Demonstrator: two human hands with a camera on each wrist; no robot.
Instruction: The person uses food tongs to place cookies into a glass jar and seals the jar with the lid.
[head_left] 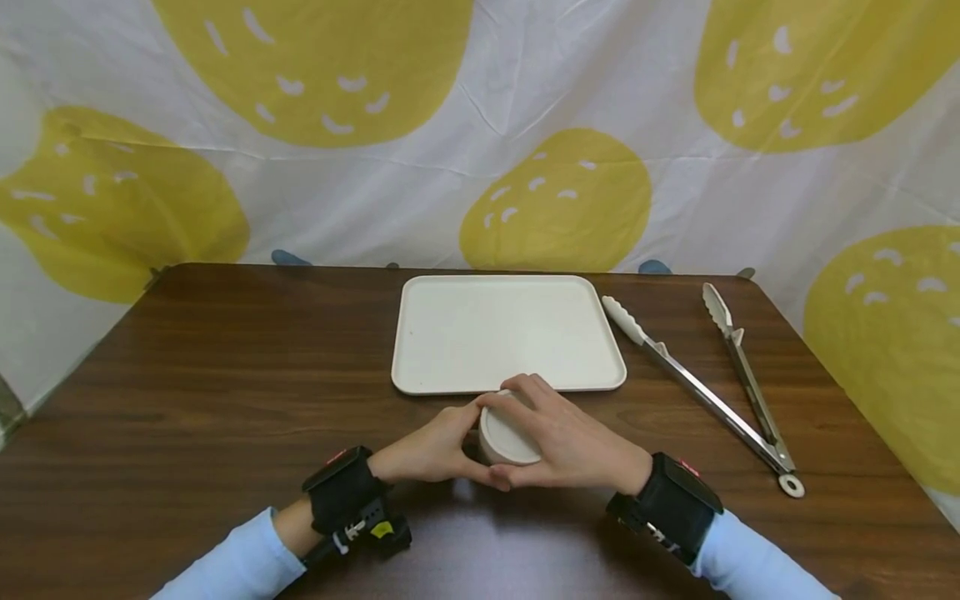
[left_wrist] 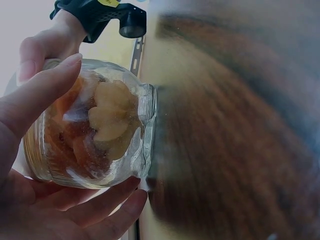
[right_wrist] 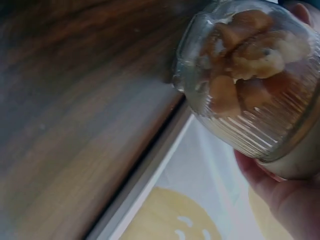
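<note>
A glass jar [left_wrist: 112, 125] with a white lid [head_left: 507, 437] stands upright on the table close to the tray's front edge. Brown and pale yellow pieces show through its ribbed glass. My left hand [head_left: 433, 446] holds the jar's body, with the thumb on one side and fingers round the other. From the opposite side my right hand [head_left: 566, 437] grips the lid, its fingers arched over the far rim and its thumb at the near edge. In the right wrist view, part of that hand is hidden behind the jar [right_wrist: 255, 75].
Just beyond the hands lies a white rectangular tray [head_left: 506, 329]. To its right, metal tongs [head_left: 708, 396] with white scalloped tips lie spread apart on the brown wooden table [head_left: 225, 375]. A cloth with yellow shapes [head_left: 558, 200] hangs behind the table's far edge.
</note>
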